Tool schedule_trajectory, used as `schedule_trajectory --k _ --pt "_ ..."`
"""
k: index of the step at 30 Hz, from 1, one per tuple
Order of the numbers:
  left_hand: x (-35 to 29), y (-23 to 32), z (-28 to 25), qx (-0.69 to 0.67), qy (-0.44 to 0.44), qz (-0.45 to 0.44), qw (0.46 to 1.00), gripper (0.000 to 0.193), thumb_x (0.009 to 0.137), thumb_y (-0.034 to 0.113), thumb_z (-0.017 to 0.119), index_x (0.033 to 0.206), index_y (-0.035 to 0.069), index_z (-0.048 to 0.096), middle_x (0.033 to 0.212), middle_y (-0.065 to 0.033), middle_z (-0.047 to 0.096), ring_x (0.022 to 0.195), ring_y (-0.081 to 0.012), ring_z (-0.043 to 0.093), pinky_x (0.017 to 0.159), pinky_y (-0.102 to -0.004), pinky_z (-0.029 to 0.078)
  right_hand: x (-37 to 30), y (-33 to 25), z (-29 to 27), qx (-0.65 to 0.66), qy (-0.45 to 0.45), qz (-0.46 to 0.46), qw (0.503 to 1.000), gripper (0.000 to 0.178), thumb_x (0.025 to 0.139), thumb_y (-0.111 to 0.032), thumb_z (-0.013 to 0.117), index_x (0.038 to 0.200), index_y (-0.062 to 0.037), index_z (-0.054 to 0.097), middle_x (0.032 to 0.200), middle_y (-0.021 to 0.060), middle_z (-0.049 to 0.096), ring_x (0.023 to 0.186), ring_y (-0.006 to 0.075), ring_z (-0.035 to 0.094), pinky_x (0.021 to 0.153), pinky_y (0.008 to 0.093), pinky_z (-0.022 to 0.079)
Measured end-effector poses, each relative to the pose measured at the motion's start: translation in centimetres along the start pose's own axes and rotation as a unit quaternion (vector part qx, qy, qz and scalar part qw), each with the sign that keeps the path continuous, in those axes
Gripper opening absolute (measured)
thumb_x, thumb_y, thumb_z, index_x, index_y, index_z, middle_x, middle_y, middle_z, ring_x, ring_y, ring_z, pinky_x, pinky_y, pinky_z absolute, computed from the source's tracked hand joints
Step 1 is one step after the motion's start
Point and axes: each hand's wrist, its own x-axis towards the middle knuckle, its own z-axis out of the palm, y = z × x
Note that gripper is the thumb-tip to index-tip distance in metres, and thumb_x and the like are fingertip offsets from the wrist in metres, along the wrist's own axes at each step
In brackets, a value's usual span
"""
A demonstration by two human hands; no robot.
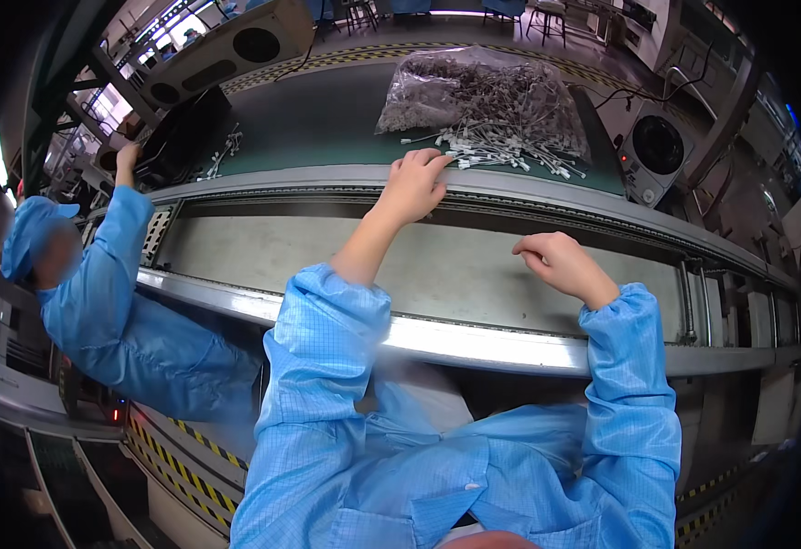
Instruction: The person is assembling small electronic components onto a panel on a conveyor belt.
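Observation:
A loose heap of short cables (497, 149) with white plug ends lies at the front edge of the green bench top (318, 119). Behind it is a large clear plastic bag (483, 90) packed with more such cables. My left hand (411, 188) reaches over the metal rail to the heap's left end. Its fingers are bent, the thumb stands apart, and the fingertips are by the nearest plugs; no cable shows in its grasp. Above the pale conveyor bed (327, 261) hovers my right hand (563, 263), fingers loosely curled with thumb and forefinger apart, nothing visible between them.
Silver rails (446, 337) run along the conveyor's near side. At left a co-worker in blue (98, 265) reaches toward a black bin (181, 137); a few cables (227, 151) lie beside it. Fan units stand at the bench's right end (655, 146) and far left (236, 50).

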Motion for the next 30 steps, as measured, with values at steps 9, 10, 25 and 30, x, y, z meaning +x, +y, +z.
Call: schedule_trajectory --k 9,10,25,30 --pt "-0.1 -0.2 0.6 0.012 0.020 0.023 0.999 0.039 0.088 0.015 0.057 0.127 0.012 0.061 0.131 -0.0077 0.058 0.127 -0.0286 0.049 0.108 -0.0474 0.036 -0.2 0.4 0.3 0.000 -0.001 0.010 1.000 0.020 0.089 -0.008 0.055 0.102 -0.0005 0.068 0.089 0.0169 0.070 0.083 0.0336 0.068 0.074 0.0395 0.054" --pt "-0.1 -0.3 0.6 0.011 0.019 0.023 0.999 0.039 0.088 0.015 0.057 0.127 0.012 0.061 0.131 -0.0075 0.058 0.127 -0.0286 0.049 0.107 -0.0475 0.036 -0.2 0.4 0.4 0.001 -0.004 0.012 1.000 0.020 0.089 -0.008 0.055 0.102 -0.0006 0.068 0.090 0.0169 0.070 0.083 0.0336 0.068 0.074 0.0396 0.054" --pt "0.1 -0.6 0.7 -0.017 0.038 0.026 0.999 0.043 0.084 0.014 0.059 0.127 0.013 0.059 0.127 -0.0081 0.059 0.124 -0.0304 0.049 0.106 -0.0495 0.036 0.0 0.2 0.2 0.004 0.003 0.007 1.000 0.022 0.087 -0.010 0.053 0.100 -0.0011 0.069 0.089 0.0181 0.070 0.083 0.0359 0.067 0.076 0.0425 0.053" --pt "0.3 -0.1 -0.6 -0.028 0.061 0.043 0.997 0.044 0.083 0.011 0.061 0.127 0.012 0.059 0.117 -0.0082 0.064 0.117 -0.0317 0.054 0.100 -0.0444 0.041 0.1 0.4 0.1 0.005 0.002 0.009 1.000 0.022 0.086 -0.009 0.053 0.101 -0.0010 0.068 0.092 0.0181 0.070 0.087 0.0361 0.067 0.078 0.0426 0.053"
